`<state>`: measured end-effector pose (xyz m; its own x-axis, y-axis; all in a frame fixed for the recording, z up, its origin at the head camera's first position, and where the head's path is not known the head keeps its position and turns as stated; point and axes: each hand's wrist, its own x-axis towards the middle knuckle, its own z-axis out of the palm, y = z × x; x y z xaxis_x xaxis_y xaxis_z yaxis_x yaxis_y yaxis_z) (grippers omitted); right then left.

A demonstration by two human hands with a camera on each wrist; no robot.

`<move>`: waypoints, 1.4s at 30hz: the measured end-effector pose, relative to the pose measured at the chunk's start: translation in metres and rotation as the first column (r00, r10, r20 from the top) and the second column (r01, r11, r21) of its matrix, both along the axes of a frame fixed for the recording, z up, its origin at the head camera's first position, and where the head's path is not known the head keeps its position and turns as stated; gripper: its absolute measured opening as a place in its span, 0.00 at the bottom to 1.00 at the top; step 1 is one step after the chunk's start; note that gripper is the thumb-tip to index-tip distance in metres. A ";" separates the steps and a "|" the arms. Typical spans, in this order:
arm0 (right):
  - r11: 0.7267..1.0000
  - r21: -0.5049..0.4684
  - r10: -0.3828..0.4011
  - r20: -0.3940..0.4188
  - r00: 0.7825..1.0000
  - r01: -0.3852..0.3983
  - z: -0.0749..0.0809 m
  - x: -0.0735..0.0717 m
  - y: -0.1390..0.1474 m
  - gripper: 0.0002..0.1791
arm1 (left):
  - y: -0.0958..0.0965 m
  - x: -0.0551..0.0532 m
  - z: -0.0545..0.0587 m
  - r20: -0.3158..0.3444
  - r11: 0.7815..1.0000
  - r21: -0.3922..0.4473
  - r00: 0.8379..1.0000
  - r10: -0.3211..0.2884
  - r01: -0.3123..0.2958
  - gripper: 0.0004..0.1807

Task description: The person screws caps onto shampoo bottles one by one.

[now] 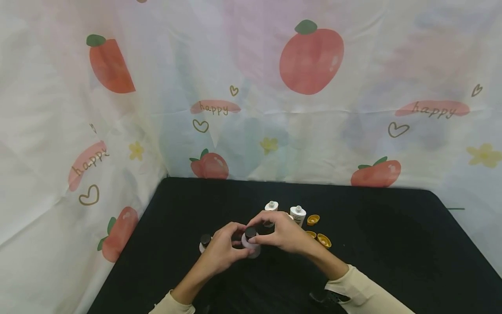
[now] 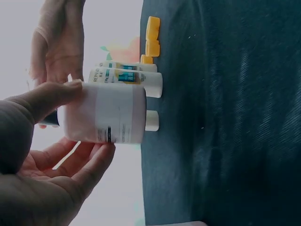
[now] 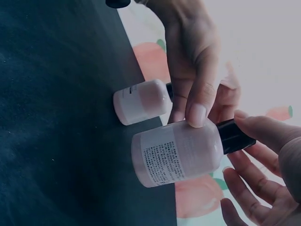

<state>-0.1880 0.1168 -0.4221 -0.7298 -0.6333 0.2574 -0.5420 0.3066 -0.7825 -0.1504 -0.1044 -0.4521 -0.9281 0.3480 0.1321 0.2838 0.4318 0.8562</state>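
Note:
My left hand point(image 1: 221, 248) grips the body of a clear bottle of pale pink liquid point(image 3: 162, 157), thumb on one side and fingers on the other. The bottle stands upright and has a printed label. With thumb and fingers, my right hand point(image 1: 282, 231) pinches its black cap point(image 3: 235, 136), which sits on the neck. I cannot tell whether the bottle's base touches the table. A second pink bottle point(image 3: 141, 101) with a black cap stands just left of my left hand, partly hidden by it in the head view.
Beyond my right hand stand white tubes or bottles point(image 1: 298, 213) with bare nozzles, partly hidden. Several yellow caps point(image 1: 323, 240) lie to their right. All are on a black-covered table point(image 1: 392, 244), with a printed curtain point(image 1: 251, 65) behind and at the left.

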 end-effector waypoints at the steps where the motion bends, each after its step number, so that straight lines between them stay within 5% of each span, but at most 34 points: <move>1: 1.000 0.000 0.003 0.004 1.000 -0.003 -0.001 0.000 -0.001 0.15 | 0.000 0.001 -0.002 0.000 1.000 -0.001 1.000 0.010 -0.010 0.26; 9: 1.000 -0.004 -0.002 0.006 1.000 0.002 -0.012 0.000 -0.009 0.16 | 0.002 0.012 -0.018 0.029 0.990 0.094 0.994 0.106 -0.108 0.28; 14: 1.000 0.006 -0.028 0.004 1.000 0.028 -0.016 0.002 -0.013 0.15 | 0.000 0.017 -0.023 0.040 0.985 0.123 0.993 0.115 -0.119 0.27; 33: 1.000 0.018 -0.020 0.005 1.000 0.020 -0.027 0.006 -0.026 0.15 | -0.011 0.025 -0.026 0.085 0.996 0.051 0.994 0.074 -0.078 0.26; 42: 1.000 0.031 0.000 -0.012 1.000 0.000 -0.032 0.006 -0.028 0.15 | -0.011 0.030 -0.028 0.012 0.995 -0.029 0.996 0.092 -0.092 0.27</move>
